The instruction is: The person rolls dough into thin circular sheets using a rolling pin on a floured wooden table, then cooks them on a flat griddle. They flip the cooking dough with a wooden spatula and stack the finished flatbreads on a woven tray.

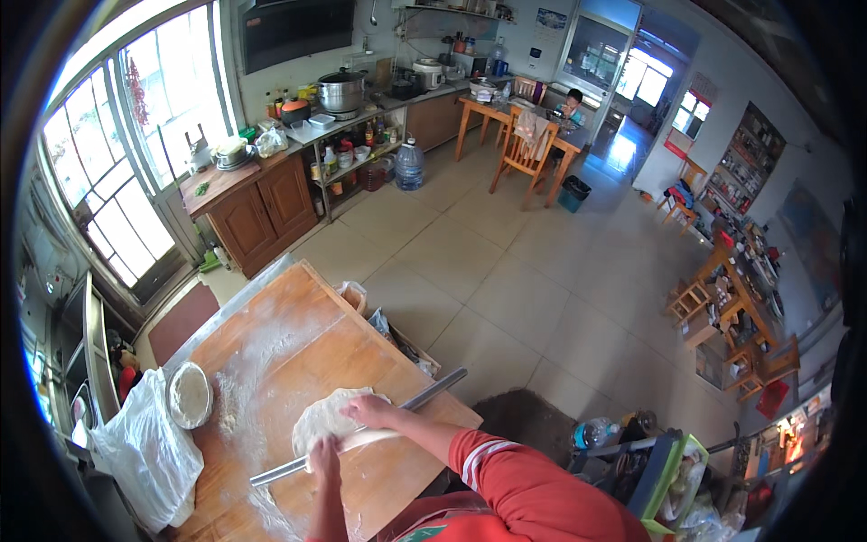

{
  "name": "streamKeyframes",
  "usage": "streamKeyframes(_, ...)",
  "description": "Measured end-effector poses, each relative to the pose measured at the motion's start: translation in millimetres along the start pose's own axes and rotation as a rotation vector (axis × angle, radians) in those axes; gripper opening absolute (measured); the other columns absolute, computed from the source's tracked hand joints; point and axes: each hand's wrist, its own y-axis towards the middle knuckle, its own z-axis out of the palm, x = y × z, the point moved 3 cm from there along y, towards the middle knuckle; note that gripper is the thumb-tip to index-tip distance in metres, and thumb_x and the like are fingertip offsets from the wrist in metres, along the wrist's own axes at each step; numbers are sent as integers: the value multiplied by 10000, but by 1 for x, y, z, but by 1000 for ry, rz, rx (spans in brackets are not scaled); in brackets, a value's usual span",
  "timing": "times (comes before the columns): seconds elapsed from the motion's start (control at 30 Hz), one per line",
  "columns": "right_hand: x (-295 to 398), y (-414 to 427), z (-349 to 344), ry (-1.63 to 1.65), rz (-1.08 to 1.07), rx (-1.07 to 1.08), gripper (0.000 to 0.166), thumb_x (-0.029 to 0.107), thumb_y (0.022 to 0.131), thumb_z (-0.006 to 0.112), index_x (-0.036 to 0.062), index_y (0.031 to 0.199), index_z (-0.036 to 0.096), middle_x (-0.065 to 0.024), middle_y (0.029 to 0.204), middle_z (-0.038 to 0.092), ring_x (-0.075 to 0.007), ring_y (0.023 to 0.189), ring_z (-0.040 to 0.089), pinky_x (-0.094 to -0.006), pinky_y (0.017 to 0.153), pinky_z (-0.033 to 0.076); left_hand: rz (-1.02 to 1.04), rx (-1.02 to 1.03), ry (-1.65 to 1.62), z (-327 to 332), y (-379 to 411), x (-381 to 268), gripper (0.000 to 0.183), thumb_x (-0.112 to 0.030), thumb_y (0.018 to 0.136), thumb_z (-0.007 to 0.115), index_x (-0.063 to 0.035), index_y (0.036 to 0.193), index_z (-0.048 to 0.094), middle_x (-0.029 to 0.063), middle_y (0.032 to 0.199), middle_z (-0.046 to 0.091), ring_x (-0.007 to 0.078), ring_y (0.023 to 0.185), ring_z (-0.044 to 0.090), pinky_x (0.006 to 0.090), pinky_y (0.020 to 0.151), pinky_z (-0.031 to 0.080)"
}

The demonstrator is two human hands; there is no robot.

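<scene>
A pale, floury sheet of dough [326,414] lies on the wooden board before me. Across it runs a long metal rod [433,389], slanting from lower left to upper right, with the dough's near edge folded over it. My left hand [324,455] is at the dough by the rod's left part, its fingers bent against the sheet. With its wrist across the rod, my right hand [369,410] has its fingertips on the top of the dough. The undersides of both hands are hidden, so how firmly they hold is unclear.
Flour dusts the wooden board [284,379]. At left stand a bowl of flour [190,395] and a plastic bag [152,450]. Boxes and bags [389,328] sit beyond the board's far edge. Farther off, a person [571,108] sits at a wooden table [474,107]. A water bottle [595,433] is at right.
</scene>
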Motion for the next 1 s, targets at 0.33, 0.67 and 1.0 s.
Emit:
streamKeyframes(0.33, -24, -101, 79, -477, -398, -182, 666, 485, 966, 590, 99, 1491, 452, -119, 1540, 463, -277, 1443, 414, -480, 1190, 306, 585, 274, 996, 19, -63, -6, 853, -384, 804, 707, 53, 1478, 420, 270, 1520, 436, 423, 1466, 339, 571, 1217, 215)
streamKeyframes(0.67, 9, -40, 14, -613, -195, -306, 707, 570, 1010, 439, 85, 1524, 425, -116, 1610, 380, -316, 1483, 343, -588, 1197, 229, 523, -155, 1065, 37, -3, -56, 597, -394, 987, 503, -47, 1473, 500, 201, 1598, 386, 373, 1494, 318, 571, 1231, 159)
streamKeyframes(1.0, -47, -192, 60, -432, -645, -155, 702, 523, 986, 521, 92, 1529, 409, -120, 1601, 379, -300, 1485, 346, -551, 1215, 243, 529, 12, 1036, 57, -175, 32, 708, -382, 917, 609, -4, 1491, 440, 245, 1520, 443, 405, 1468, 344, 582, 1228, 187)
